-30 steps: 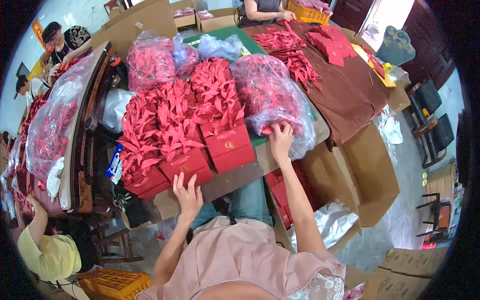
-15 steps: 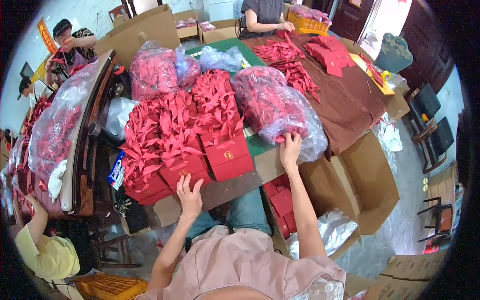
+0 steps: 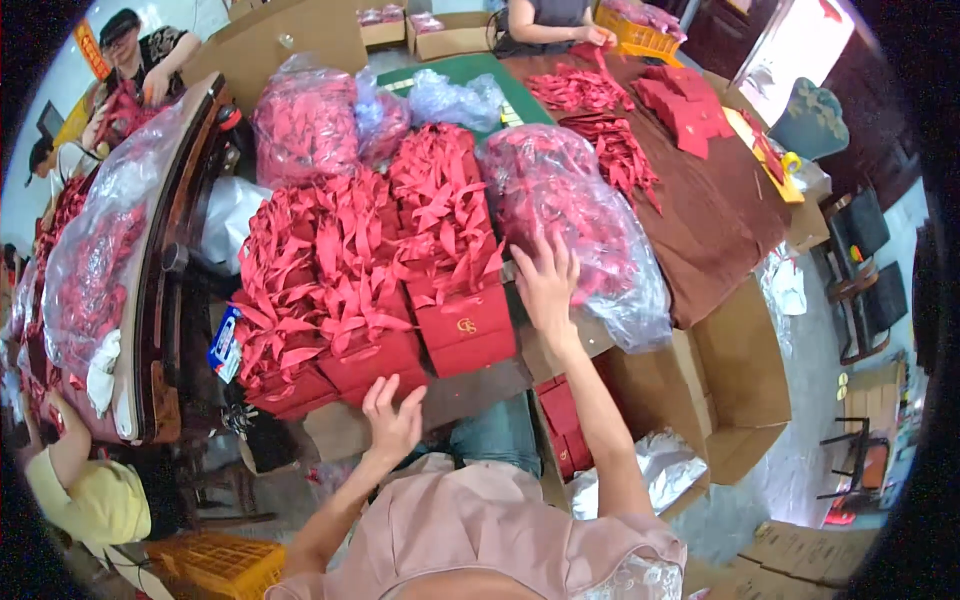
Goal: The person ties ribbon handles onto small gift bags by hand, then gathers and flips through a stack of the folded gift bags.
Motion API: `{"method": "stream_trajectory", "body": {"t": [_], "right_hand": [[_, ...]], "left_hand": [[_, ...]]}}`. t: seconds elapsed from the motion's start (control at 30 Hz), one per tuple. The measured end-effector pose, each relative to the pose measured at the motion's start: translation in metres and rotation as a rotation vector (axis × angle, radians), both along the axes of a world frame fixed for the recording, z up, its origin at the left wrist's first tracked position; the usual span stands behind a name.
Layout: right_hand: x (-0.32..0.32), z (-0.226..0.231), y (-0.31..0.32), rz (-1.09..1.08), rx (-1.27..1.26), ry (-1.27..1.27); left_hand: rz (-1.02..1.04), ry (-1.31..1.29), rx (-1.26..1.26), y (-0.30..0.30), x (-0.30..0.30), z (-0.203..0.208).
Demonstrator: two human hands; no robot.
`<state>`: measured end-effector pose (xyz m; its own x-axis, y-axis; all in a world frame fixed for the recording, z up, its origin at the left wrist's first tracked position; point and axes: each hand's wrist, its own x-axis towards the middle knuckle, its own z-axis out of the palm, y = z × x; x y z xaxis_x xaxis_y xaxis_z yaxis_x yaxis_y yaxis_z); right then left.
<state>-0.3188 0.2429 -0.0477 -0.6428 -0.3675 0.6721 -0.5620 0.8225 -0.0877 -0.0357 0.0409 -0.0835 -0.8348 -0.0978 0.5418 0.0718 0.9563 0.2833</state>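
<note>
Rows of red gift boxes (image 3: 465,335) with red ribbons (image 3: 350,270) heaped over their tops stand packed together on the table before me. Just in front of the nearest row is my left hand (image 3: 393,418), fingers apart, its fingertips near or against the box fronts; nothing is in it. A clear plastic bag (image 3: 565,190) full of red ribboned pieces lies to the right of the rows. My right hand (image 3: 548,290) is open and spread at the bag's near left side, beside the end row. Whether its fingertips touch the bag I cannot tell.
Another filled bag (image 3: 305,125) stands behind the rows. An open cardboard box (image 3: 740,380) is at the right below the table, and red boxes (image 3: 565,425) lie in a carton by my legs. Across the brown cloth (image 3: 690,240), a person (image 3: 555,25) handles red ribbon. More people work at the left table.
My right hand has let go of the bag's near end and moved left, its fingers now spread. The bag's plastic hangs looser. My left hand has drawn slightly toward me.
</note>
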Motion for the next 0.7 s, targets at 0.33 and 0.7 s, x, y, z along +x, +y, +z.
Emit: {"method": "stream_trajectory", "body": {"t": [0.33,0.7], "right_hand": [[-0.066,-0.032,-0.004,-0.078,0.173,-0.100],[0.025,0.012,0.002,0.033,-0.252,-0.096]], "left_hand": [[-0.231,-0.140,0.593,0.036,-0.047,0.030],[-0.144,-0.299,0.311,0.049,-0.075,0.039]]}}
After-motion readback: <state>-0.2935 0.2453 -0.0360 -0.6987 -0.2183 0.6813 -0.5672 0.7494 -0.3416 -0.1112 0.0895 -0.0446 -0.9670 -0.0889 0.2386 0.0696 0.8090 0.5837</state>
